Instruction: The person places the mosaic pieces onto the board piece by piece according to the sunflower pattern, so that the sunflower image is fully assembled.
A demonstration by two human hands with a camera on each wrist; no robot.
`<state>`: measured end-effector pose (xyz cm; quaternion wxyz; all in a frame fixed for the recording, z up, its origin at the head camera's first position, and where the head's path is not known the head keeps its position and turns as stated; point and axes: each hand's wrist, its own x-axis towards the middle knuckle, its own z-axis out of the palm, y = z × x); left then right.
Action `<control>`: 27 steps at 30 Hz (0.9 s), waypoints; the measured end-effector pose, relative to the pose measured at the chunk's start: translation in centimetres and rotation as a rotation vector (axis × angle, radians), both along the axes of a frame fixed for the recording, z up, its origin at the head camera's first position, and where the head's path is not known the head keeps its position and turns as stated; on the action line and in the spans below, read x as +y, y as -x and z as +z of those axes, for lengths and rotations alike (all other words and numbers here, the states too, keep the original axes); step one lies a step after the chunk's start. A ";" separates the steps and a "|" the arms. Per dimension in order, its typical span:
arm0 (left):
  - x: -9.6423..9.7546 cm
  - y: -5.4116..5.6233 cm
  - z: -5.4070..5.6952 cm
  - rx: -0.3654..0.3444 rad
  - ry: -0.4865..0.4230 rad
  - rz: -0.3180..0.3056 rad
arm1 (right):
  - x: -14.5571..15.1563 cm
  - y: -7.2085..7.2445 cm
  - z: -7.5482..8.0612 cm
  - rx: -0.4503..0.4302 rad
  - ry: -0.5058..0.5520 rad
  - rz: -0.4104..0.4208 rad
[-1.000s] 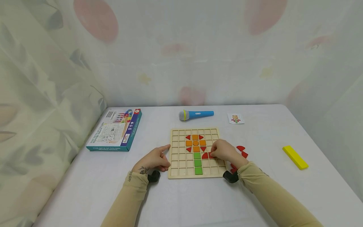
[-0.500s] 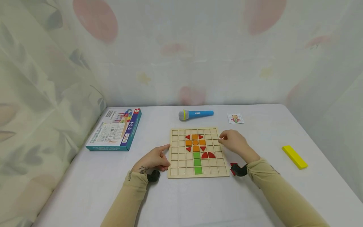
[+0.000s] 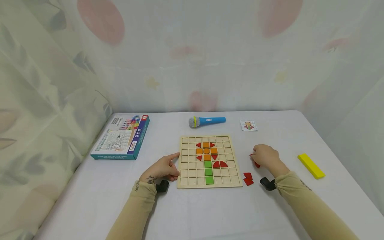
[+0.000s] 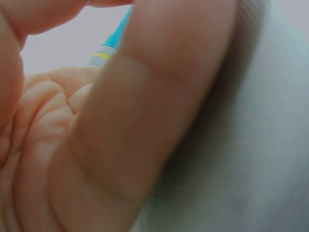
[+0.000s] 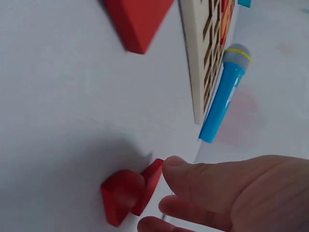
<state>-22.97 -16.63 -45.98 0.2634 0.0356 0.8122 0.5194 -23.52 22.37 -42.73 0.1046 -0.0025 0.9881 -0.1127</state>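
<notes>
A wooden grid board (image 3: pixel 193 173) lies mid-table. On it orange squares and an orange circle (image 3: pixel 206 151) form a cross with red triangles at its corners. Green squares (image 3: pixel 209 172) run down below, with two red quarter-circle pieces (image 3: pixel 220 164) beside the top one. My left hand (image 3: pixel 161 169) rests at the board's left edge, index finger extended against it. To the right of the board, my right hand (image 3: pixel 267 157) is over loose red pieces (image 5: pixel 123 193). In the right wrist view its thumb tip meets one piece's end, fingers apart from the thumb.
Two more red pieces (image 3: pixel 248 179) lie beside the board's lower right corner. Behind the board are a blue toy microphone (image 3: pixel 210 121) and a small pattern card (image 3: pixel 248 125). A boxed set (image 3: pixel 120 137) sits at left, a yellow bar (image 3: pixel 311 166) at right.
My right hand has left the red quarter-circle on the board and moved right to the loose red pieces. The left hand stays at the board's edge.
</notes>
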 end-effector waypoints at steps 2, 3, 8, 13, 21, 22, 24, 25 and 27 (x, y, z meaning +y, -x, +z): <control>0.0 0.0 0.0 -0.002 0.000 -0.001 | 0.1 -0.2 -0.2 -0.009 -0.006 -0.010; -0.1 0.0 0.0 -0.004 0.000 0.000 | 0.1 -0.2 -0.3 -0.012 -0.007 -0.015; -0.1 -0.1 0.0 -0.007 0.007 0.003 | 0.1 -0.3 -0.4 -0.038 0.002 -0.025; 0.0 -0.1 0.1 -0.004 0.006 -0.002 | 0.1 -0.2 -0.5 -0.022 0.009 -0.017; 0.0 0.0 0.0 -0.001 0.009 -0.003 | -0.6 -0.4 -0.3 0.038 0.221 0.018; 0.0 0.0 -0.1 -0.002 0.009 -0.003 | -0.8 -0.4 -0.3 0.048 0.262 0.034; 0.0 0.0 -0.1 -0.002 0.008 -0.002 | -1.5 -0.5 -0.2 0.067 0.327 0.076; 0.0 0.0 -0.1 -0.003 0.007 -0.001 | -1.9 -0.5 0.0 0.072 0.345 0.097; 0.0 0.0 0.0 -0.003 0.006 0.000 | -2.8 -0.6 0.2 0.080 0.372 0.137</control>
